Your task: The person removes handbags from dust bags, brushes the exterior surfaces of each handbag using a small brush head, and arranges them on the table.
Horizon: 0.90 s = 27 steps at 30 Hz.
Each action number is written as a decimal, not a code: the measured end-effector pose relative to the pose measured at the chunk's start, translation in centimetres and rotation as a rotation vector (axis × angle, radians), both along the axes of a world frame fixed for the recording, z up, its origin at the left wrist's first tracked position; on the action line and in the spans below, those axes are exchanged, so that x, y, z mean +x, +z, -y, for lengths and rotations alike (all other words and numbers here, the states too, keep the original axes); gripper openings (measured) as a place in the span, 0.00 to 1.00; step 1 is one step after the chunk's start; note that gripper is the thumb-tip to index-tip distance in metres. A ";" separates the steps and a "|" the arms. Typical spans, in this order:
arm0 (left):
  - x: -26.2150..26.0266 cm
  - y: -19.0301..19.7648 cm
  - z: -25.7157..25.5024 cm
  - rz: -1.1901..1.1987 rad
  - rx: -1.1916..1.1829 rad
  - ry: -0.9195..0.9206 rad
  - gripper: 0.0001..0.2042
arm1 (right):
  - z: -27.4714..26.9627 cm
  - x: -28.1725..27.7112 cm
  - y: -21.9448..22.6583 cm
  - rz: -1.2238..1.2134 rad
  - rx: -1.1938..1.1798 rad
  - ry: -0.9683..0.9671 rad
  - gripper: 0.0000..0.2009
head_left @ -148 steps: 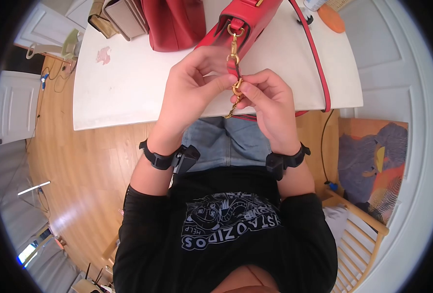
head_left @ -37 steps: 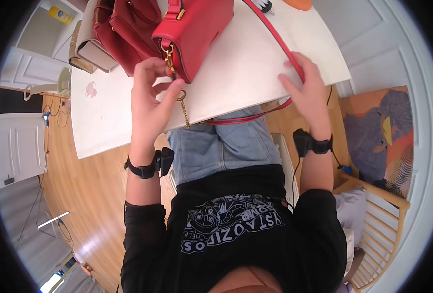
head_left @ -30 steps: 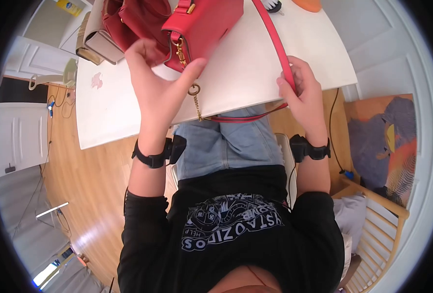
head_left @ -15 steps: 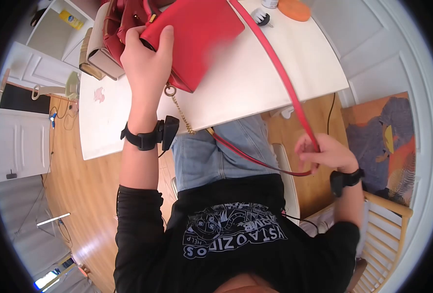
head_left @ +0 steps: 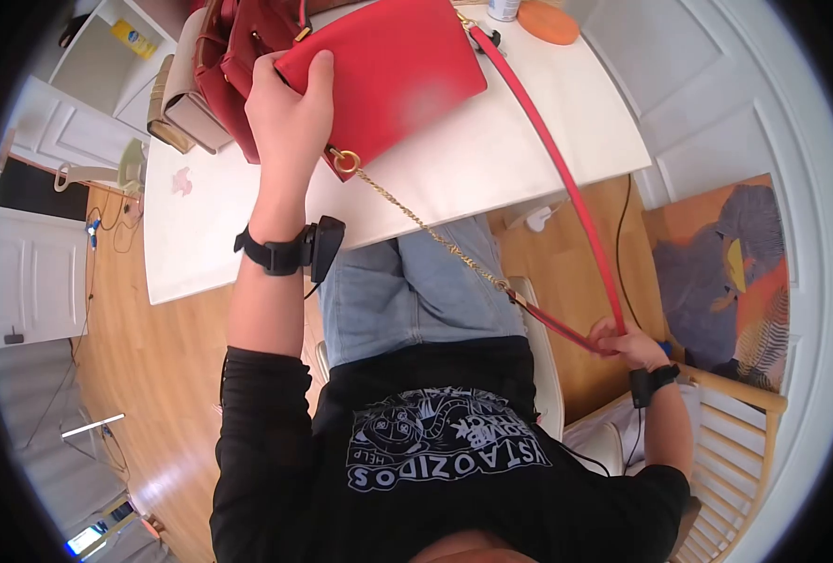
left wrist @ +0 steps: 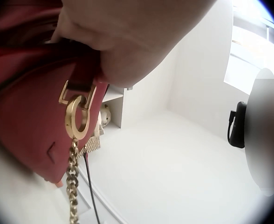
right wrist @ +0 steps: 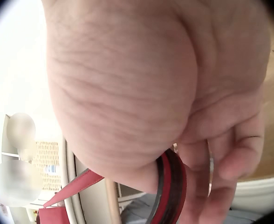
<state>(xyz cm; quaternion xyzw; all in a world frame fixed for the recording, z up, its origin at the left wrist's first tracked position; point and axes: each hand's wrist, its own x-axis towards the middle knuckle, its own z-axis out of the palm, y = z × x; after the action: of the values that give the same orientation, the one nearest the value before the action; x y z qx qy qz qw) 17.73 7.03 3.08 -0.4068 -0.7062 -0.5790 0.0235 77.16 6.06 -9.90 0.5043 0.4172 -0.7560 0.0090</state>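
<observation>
A red handbag (head_left: 388,75) lies tilted over the white table's edge area, its flat side facing up. The left hand (head_left: 290,122) grips its left end, thumb on top. In the left wrist view a gold ring (left wrist: 77,117) hangs from a buckle on the bag, with a gold chain (left wrist: 72,186) below it. That chain runs down to the right and joins the red strap (head_left: 566,174). Off the table at the right, the right hand (head_left: 630,345) holds the strap where it bends. The right wrist view shows the strap (right wrist: 170,186) looped between thumb and fingers.
Other bags, a dark red one (head_left: 238,94) and a beige one (head_left: 196,113), stand left of the red bag. An orange oval object (head_left: 548,22) and a white can (head_left: 504,9) are at the back right. A wooden slatted frame (head_left: 726,450) stands at the lower right.
The left hand has gone from the clasp to the bag's end, and the bag has turned flat side up. The right hand has moved down and right with the strap, drawing the chain out straight.
</observation>
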 end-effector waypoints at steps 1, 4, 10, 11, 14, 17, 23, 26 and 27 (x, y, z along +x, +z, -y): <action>-0.6 -0.4 -0.3 -0.007 -0.003 0.004 0.23 | 0.3 -0.1 -0.8 -0.007 -0.003 0.004 0.05; -2.5 -2.0 -1.4 0.125 0.042 -0.016 0.23 | 2.2 -0.6 -4.6 -0.185 -0.027 -0.015 0.05; -1.1 -1.1 -0.7 0.162 0.061 -0.055 0.23 | 4.0 -2.5 -9.0 -0.140 -0.209 0.038 0.05; -1.3 -1.4 -0.7 0.163 0.061 -0.052 0.23 | 3.5 -2.4 -9.2 -0.113 -0.110 0.004 0.05; -1.3 -1.5 -0.7 0.198 0.197 -0.109 0.21 | 1.7 -3.6 -6.3 -0.072 0.089 -0.026 0.06; 1.1 0.8 1.3 0.083 0.287 -0.062 0.20 | -1.1 -5.9 1.3 -0.059 0.279 -0.031 0.06; 1.2 1.8 1.9 -0.120 0.370 0.099 0.22 | -5.9 -8.5 7.0 0.039 0.498 0.011 0.08; 2.0 1.0 1.8 -0.119 0.358 0.070 0.20 | -8.3 -9.8 8.3 0.228 0.653 0.441 0.08; 2.4 0.8 2.0 -0.120 0.294 0.067 0.19 | -9.1 -10.4 9.4 0.357 0.862 0.713 0.08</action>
<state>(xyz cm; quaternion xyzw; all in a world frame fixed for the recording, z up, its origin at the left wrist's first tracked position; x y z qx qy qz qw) 20.15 5.04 3.91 -0.4090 -0.6244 -0.6496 0.1445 66.78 15.12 -0.49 0.4107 0.8229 -0.3716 0.1268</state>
